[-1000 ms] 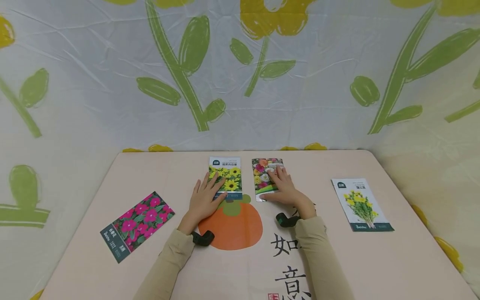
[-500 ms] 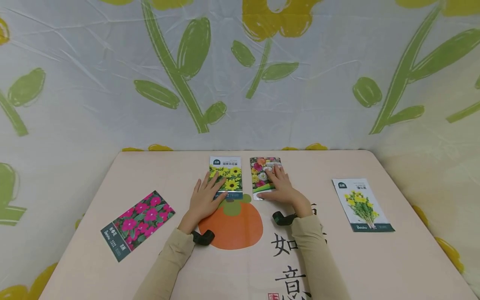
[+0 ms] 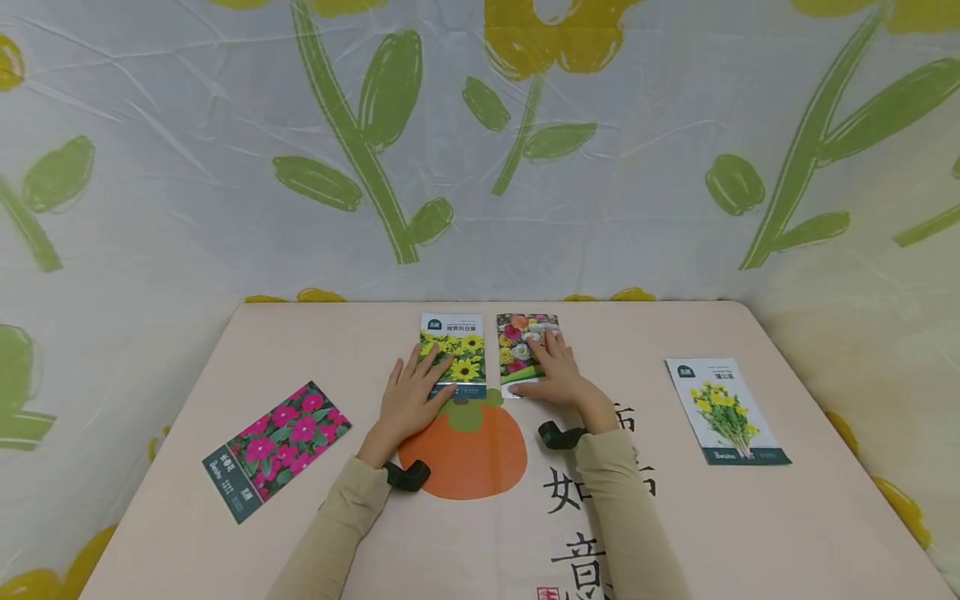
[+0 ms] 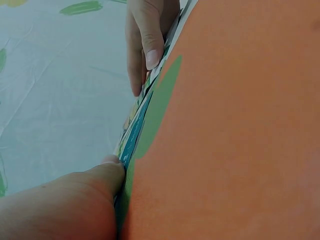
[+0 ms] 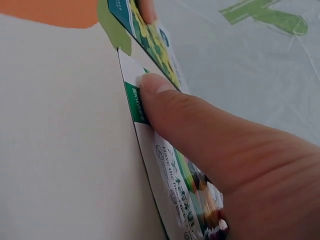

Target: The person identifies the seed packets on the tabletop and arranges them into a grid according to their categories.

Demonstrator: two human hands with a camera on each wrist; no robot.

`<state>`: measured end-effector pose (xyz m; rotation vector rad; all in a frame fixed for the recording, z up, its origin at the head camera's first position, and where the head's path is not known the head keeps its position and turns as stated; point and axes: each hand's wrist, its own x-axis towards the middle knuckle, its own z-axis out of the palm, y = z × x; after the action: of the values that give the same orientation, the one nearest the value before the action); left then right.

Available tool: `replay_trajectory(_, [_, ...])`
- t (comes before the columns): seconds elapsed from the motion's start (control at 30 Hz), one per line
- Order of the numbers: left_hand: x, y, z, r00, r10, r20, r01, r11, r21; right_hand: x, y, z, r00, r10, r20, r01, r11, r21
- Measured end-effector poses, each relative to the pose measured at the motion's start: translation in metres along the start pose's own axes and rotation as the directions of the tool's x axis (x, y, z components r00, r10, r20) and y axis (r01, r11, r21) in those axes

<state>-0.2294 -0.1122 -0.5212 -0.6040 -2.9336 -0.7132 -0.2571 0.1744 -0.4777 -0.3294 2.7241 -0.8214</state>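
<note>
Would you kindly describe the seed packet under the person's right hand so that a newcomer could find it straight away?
Start at the large orange persimmon printed on the tablecloth; two seed packets lie side by side just beyond its top. The right-hand one, under the right hand, is the mixed-flower seed packet. It shows pink, white and yellow blooms, whereas the sunflower seed packet beside it shows only yellow ones.

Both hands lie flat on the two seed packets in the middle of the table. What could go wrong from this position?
1. The mixed-flower packet under the right hand lies almost against the sunflower packet; a further push may make their edges overlap.
2. The left hand covers only the sunflower packet's lower corner, so a nudge could turn it.
3. Flat fingers may slip on the glossy surface.
</note>
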Motion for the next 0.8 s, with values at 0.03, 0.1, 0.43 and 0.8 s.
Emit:
replay_trajectory(0.03, [-0.0002,0.0,0.0008,1.0,-0.002,0.0,0.002,1.0,0.004,-0.0004,-0.0005,0.0002,1.0,0.0,-0.002,0.0,1.0,0.0])
replay_trajectory(0.1, [-0.0005,-0.0001,0.0027,1.0,-0.004,-0.002,0.004,1.0,0.011,-0.0013,-0.0014,0.0006,1.0,-0.001,-0.001,0.001,1.0,0.002])
replay_trajectory(0.43, [-0.0027,0.0014,0.0049,1.0,-0.013,-0.002,0.013,1.0,0.021,-0.0007,0.001,0.0056,0.999,-0.032,-0.019,0.032,0.999,0.008])
replay_trajectory(0.8, [-0.0028,0.002,0.0009,1.0,-0.018,0.001,0.018,1.0,0.017,0.0007,0.002,0.0079,0.993,-0.102,-0.062,0.101,0.995,-0.026])
